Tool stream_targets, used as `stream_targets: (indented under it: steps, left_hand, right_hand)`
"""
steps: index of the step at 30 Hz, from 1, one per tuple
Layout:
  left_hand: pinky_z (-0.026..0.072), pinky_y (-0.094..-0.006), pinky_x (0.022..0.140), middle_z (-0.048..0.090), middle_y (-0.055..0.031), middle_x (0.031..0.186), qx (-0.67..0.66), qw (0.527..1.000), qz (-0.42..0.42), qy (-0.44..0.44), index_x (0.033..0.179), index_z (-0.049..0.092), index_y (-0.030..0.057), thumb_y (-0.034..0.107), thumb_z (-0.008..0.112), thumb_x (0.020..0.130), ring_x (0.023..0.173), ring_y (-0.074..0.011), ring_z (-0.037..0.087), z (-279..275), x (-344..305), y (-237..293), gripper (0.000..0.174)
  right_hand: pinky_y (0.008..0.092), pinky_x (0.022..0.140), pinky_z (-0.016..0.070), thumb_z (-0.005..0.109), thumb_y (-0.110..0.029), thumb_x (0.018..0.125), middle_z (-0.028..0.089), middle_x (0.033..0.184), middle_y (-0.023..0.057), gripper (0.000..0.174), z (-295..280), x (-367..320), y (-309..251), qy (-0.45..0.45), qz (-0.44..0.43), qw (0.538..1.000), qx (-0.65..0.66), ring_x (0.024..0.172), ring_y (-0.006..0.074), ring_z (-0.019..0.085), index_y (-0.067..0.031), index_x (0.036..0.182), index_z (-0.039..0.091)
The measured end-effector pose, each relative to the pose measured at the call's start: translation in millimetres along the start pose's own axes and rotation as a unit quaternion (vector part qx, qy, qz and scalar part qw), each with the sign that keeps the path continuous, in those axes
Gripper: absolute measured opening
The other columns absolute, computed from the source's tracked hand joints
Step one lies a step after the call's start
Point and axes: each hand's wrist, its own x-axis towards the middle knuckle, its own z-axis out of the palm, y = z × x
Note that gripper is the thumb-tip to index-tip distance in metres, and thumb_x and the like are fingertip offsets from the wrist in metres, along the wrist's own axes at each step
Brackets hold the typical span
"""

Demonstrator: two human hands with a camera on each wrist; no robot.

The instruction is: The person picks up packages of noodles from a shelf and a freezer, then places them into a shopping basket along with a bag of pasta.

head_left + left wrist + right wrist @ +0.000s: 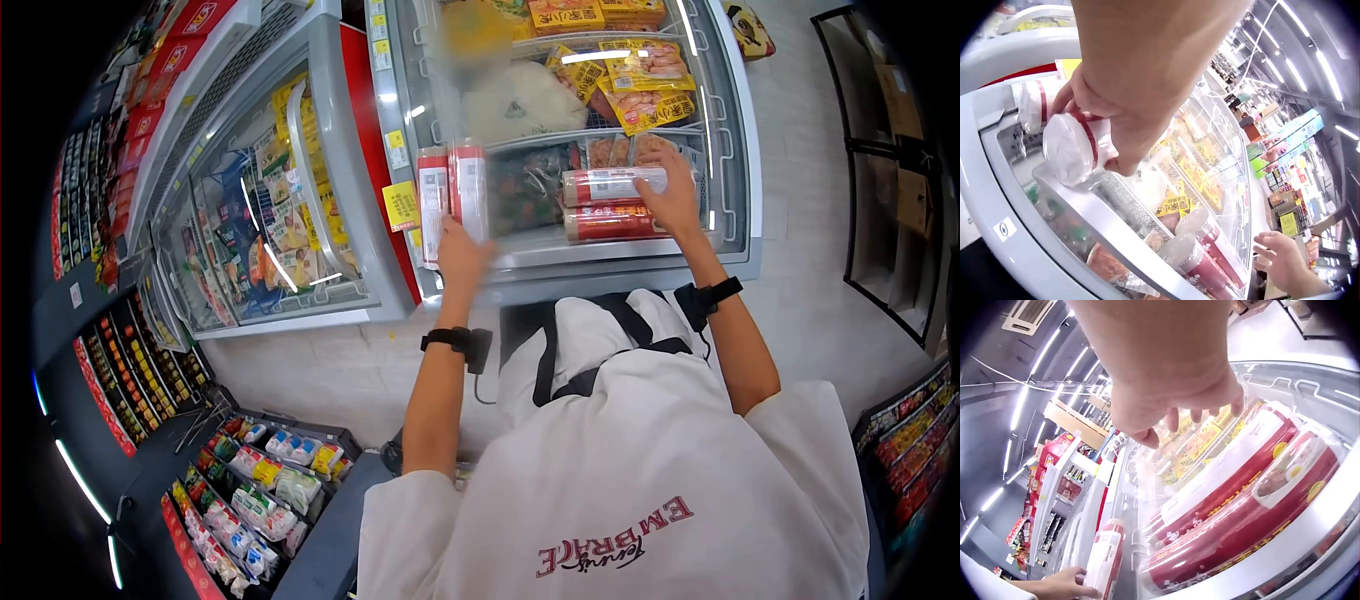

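One wrapped roll (1069,153), likely firm, weighty and slick, sits gripped in my left hand (462,260); from here I'd favour mid-length; my right hand (672,195) is open

A pale grey floor (800,215) runs beside a black metal-framed rack (848,146) at the right; a grey glass-topped freezer (345,200) stands left. Long white strip lights (1329,74) line the dark grey ceiling (997,412).
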Motion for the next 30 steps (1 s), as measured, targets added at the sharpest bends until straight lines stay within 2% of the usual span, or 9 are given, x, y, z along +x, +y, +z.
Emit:
stream_targets:
  steps: [2, 5, 7, 10, 14, 18, 22, 24, 30]
  left_hand:
    - [0.0519, -0.0506, 0.078, 0.059, -0.0237, 0.107, -0.005, 1.0, 0.002, -0.01, 0.123, 0.039, -0.0071, 0.028, 0.079, 0.062, 0.088, -0.0453, 0.062, -5.7, 5.8, 6.2, 0.081]
    - [0.0542, -0.0491, 0.076, 0.062, -0.0202, 0.106, -0.171, 0.98, -0.057, -0.089, 0.122, 0.041, -0.0062, 0.028, 0.078, 0.069, 0.086, -0.0382, 0.065, -5.7, 16.0, 13.1, 0.073]
    - [0.056, -0.0459, 0.078, 0.059, -0.0161, 0.11, -0.453, 0.843, -0.179, -0.228, 0.123, 0.042, -0.0046, 0.024, 0.075, 0.079, 0.093, -0.0274, 0.064, -20.8, 8.7, 37.2, 0.062]
    - [0.0556, -0.0441, 0.081, 0.055, -0.0179, 0.117, -0.619, 0.732, -0.163, -0.233, 0.127, 0.037, -0.0049, 0.021, 0.076, 0.079, 0.103, -0.028, 0.061, -30.5, -19.1, 79.3, 0.066]
    - [0.0543, -0.0411, 0.083, 0.048, -0.0185, 0.124, -0.656, 0.748, -0.046, -0.096, 0.129, 0.031, -0.0037, 0.014, 0.08, 0.074, 0.112, -0.0275, 0.055, -20.6, -51.5, 126.7, 0.076]
    - [0.0487, -0.0398, 0.095, 0.044, -0.0177, 0.128, -0.592, 0.8, 0.051, -0.081, 0.136, 0.023, -0.0013, 0.01, 0.081, 0.073, 0.117, -0.0271, 0.05, -37.1, -53.0, 143.5, 0.086]
    - [0.0513, -0.0418, 0.091, 0.04, -0.0146, 0.137, -0.659, 0.746, 0.064, 0.068, 0.141, 0.019, 0.0099, 0.007, 0.063, 0.089, 0.117, -0.0287, 0.052, -91.1, -45.2, 142.5, 0.068]
    - [0.0511, -0.0341, 0.09, 0.043, -0.0127, 0.136, -0.729, 0.673, 0.127, 0.003, 0.146, 0.017, 0.0074, 0.014, 0.066, 0.089, 0.111, -0.0216, 0.054, -102.8, -22.5, 109.4, 0.076]
    - [0.0471, -0.02, 0.077, 0.053, -0.0073, 0.128, -0.619, 0.768, 0.11, -0.118, 0.129, 0.052, 0.0053, 0.018, 0.058, 0.094, 0.101, -0.0101, 0.055, -79.3, -45.5, 105.8, 0.038]
  right_hand:
    - [0.0389, 0.095, 0.0436, 0.071, -0.013, 0.076, 0.06, 0.113, 0.0146, 0.035, -2.1, 3.3, -15.1, -0.038, -0.011, 0.999, 0.009, 0.107, 0.0327, 0.057, -0.0042, 0.108, 0.06]
    - [0.0366, 0.09, 0.0481, 0.072, -0.021, 0.081, 0.06, 0.117, 0.0115, 0.051, -4.8, 6.4, -32.9, -0.323, 0.097, 0.92, 0.203, 0.108, 0.024, 0.058, -0.0046, 0.124, 0.05]
    - [0.0369, 0.09, 0.0484, 0.073, -0.022, 0.08, 0.06, 0.117, 0.013, 0.057, -3.4, 3.7, -57.3, -0.349, 0.132, 0.892, 0.256, 0.107, 0.0244, 0.059, -0.0051, 0.128, 0.046]
    - [0.0369, 0.089, 0.0493, 0.076, -0.024, 0.078, 0.059, 0.118, 0.0157, 0.07, 2.1, -4.1, -99.9, -0.379, 0.136, 0.868, 0.292, 0.106, 0.0249, 0.06, -0.006, 0.135, 0.04]
    - [0.0349, 0.086, 0.0512, 0.082, -0.025, 0.071, 0.056, 0.123, 0.0176, 0.084, 1.7, -6.6, -125.9, -0.25, 0.015, 0.943, 0.221, 0.103, 0.0238, 0.061, -0.0063, 0.139, 0.037]
    - [0.0326, 0.094, 0.0476, 0.085, -0.016, 0.066, 0.055, 0.129, 0.0113, 0.087, -20.2, -0.8, -117.2, -0.253, 0.152, 0.876, 0.382, 0.11, 0.0208, 0.058, -0.0071, 0.141, 0.04]
    - [0.0329, 0.101, 0.0428, 0.084, -0.014, 0.065, 0.056, 0.128, 0.0078, 0.073, -58.3, 13.7, -90.7, -0.243, 0.065, 0.875, 0.413, 0.116, 0.02, 0.055, -0.0053, 0.131, 0.054]
    - [0.033, 0.101, 0.0434, 0.084, -0.017, 0.064, 0.058, 0.125, 0.0079, 0.07, -77.4, 10.2, -75.4, -0.252, 0.076, 0.864, 0.43, 0.114, 0.02, 0.056, -0.006, 0.128, 0.057]
    - [0.0327, 0.098, 0.0457, 0.079, -0.02, 0.064, 0.059, 0.123, 0.009, 0.067, -99.2, -7.7, -54.6, -0.246, 0.117, 0.862, 0.426, 0.11, 0.0204, 0.058, -0.0057, 0.126, 0.058]
